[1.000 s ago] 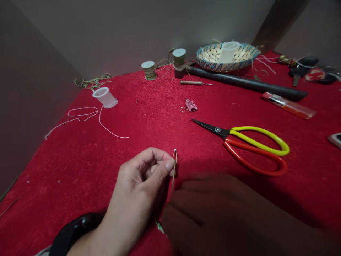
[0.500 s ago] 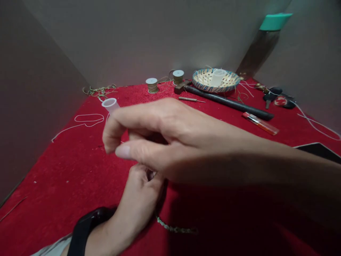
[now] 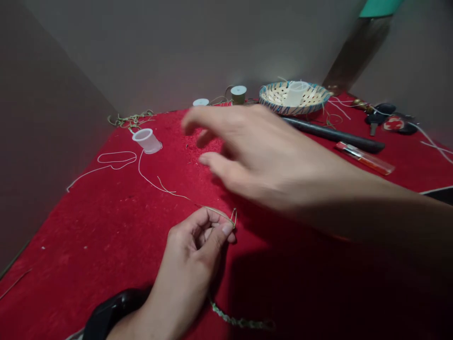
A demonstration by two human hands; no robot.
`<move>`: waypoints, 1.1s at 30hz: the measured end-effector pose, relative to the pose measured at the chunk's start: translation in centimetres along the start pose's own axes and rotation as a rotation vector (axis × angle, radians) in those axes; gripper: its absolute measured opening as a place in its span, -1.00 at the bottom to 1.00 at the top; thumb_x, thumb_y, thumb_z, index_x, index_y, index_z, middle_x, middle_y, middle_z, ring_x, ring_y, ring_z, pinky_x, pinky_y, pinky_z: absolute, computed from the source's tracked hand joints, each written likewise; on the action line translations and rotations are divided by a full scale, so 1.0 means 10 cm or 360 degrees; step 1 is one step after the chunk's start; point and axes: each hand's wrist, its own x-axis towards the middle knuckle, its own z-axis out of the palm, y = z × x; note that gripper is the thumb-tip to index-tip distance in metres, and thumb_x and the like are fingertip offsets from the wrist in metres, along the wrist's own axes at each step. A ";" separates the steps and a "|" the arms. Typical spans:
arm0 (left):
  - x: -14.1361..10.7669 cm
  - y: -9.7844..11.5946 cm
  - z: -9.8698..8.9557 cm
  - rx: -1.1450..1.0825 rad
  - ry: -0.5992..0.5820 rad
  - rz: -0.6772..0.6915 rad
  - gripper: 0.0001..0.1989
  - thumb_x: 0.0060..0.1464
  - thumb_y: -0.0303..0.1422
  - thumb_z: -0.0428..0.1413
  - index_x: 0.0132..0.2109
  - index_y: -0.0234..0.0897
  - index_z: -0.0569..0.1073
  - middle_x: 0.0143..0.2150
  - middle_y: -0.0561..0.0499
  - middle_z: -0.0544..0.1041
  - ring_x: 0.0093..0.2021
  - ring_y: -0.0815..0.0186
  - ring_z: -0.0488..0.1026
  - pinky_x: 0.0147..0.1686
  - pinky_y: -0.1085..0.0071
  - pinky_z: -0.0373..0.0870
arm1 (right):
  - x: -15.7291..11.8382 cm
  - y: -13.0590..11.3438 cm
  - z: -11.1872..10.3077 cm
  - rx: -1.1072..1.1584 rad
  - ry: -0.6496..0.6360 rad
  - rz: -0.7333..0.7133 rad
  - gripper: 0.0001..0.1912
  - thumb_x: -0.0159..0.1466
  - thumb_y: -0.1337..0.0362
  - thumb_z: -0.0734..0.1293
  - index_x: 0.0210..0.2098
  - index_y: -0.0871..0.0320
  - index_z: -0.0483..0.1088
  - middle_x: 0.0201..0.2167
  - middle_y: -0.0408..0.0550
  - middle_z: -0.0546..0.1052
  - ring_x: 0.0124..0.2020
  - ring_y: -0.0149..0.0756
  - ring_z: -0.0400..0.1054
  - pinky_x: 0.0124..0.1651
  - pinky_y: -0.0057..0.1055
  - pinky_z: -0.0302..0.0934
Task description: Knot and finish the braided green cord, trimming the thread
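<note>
The left hand (image 3: pixel 193 252) pinches a thin olive thread loop (image 3: pixel 231 218); its strand runs left toward the small white plastic cup (image 3: pixel 146 140). The right hand (image 3: pixel 255 151), open and empty, hovers above.

1. The tabletop (image 3: pixel 88 226) is covered in deep red.
2. Woven basket (image 3: pixel 311 101) at 1 o'clock: cream with blue-striped rim.
3. Braided cord (image 3: pixel 240 322) at 6 o'clock: pale green.
4. Wristband (image 3: pixel 113 309): glossy black.
5. Small cup (image 3: pixel 146 140) at 10 o'clock: translucent white.

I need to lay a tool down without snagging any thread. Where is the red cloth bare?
Bare: the near-left corner, between the left hand and the white thread loop. Crowded: the far edge around the spools, woven basket and black rod.
</note>
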 end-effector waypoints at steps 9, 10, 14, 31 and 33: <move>-0.06 0.06 0.00 0.0021 0.0030 -0.0240 -0.69 0.11 -0.11 0.38 -0.37 -0.24 0.57 -0.63 0.20 0.23 -0.63 0.48 -0.02 -0.65 0.53 -0.11 | -0.68 0.35 0.49 0.0387 0.0062 0.0244 -0.73 0.35 0.42 0.29 -0.09 0.10 0.61 -0.23 -0.12 0.69 -0.21 -0.26 0.54 -0.14 -0.32 0.31; -0.07 0.09 0.01 0.0035 0.0043 -0.0270 -0.69 0.12 -0.11 0.38 -0.36 -0.24 0.57 -0.61 0.20 0.24 -0.61 0.48 0.00 -0.63 0.54 -0.08 | -0.68 0.33 0.50 0.0388 0.0048 0.0155 -0.71 0.36 0.45 0.27 -0.10 0.14 0.62 -0.22 -0.10 0.68 -0.21 -0.28 0.54 -0.13 -0.33 0.31; -0.10 0.14 0.02 0.0063 0.0111 -0.0333 -0.68 0.08 -0.12 0.41 -0.36 -0.27 0.57 -0.53 0.12 0.38 -0.55 0.48 0.09 -0.57 0.57 -0.01 | -0.70 0.29 0.50 0.0386 0.0018 0.0068 -0.74 0.31 0.49 0.26 -0.32 0.16 0.58 -0.42 -0.17 0.56 -0.40 -0.39 0.40 -0.32 -0.35 0.19; -0.04 0.07 -0.02 -0.0178 0.0086 -0.0319 -0.82 0.05 -0.24 0.46 -0.35 -0.19 0.65 -0.41 0.09 0.57 -0.61 0.54 0.16 -0.62 0.60 0.05 | -0.69 0.42 0.57 0.0479 -0.0057 -0.0047 -0.71 0.43 0.42 0.23 -0.43 0.07 0.34 -0.28 -0.14 0.57 -0.26 -0.32 0.44 -0.17 -0.29 0.30; -0.03 0.06 -0.02 -0.0162 0.0082 -0.0265 -0.84 0.05 -0.26 0.46 -0.36 -0.19 0.66 -0.42 0.08 0.58 -0.58 0.53 0.21 -0.61 0.63 0.10 | -0.70 0.41 0.57 0.0459 -0.0039 -0.0061 -0.70 0.45 0.39 0.23 -0.44 0.07 0.33 -0.26 -0.14 0.58 -0.25 -0.31 0.45 -0.17 -0.29 0.31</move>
